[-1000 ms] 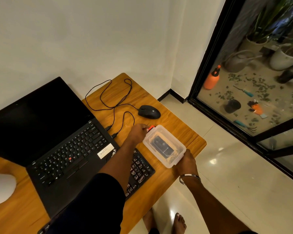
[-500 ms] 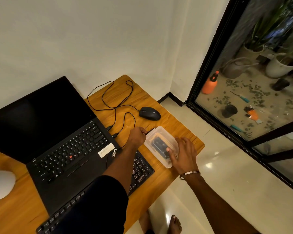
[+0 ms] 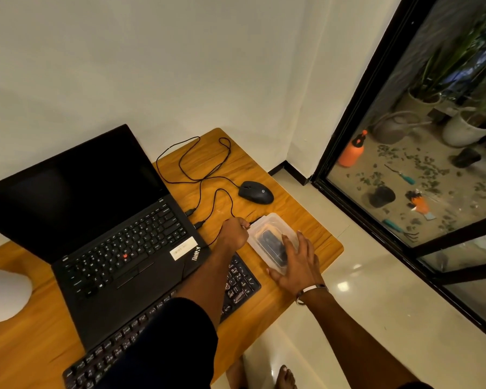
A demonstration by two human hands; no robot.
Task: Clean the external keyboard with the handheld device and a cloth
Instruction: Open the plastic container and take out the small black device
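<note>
Clear plastic box [image 3: 267,234], rectangular with rounded corners, on the wooden desk [image 3: 264,310] right of the black keyboard [image 3: 236,279]; a dark device shows through its lid. Right hand [image 3: 295,265] flat on the lid, fingers spread. Left hand [image 3: 233,233] curled at the box's far end; grip unclear.

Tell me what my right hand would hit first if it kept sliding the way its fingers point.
Probably the black mouse: the right hand lies flat on the clear plastic box, fingers pointing toward it.
</note>
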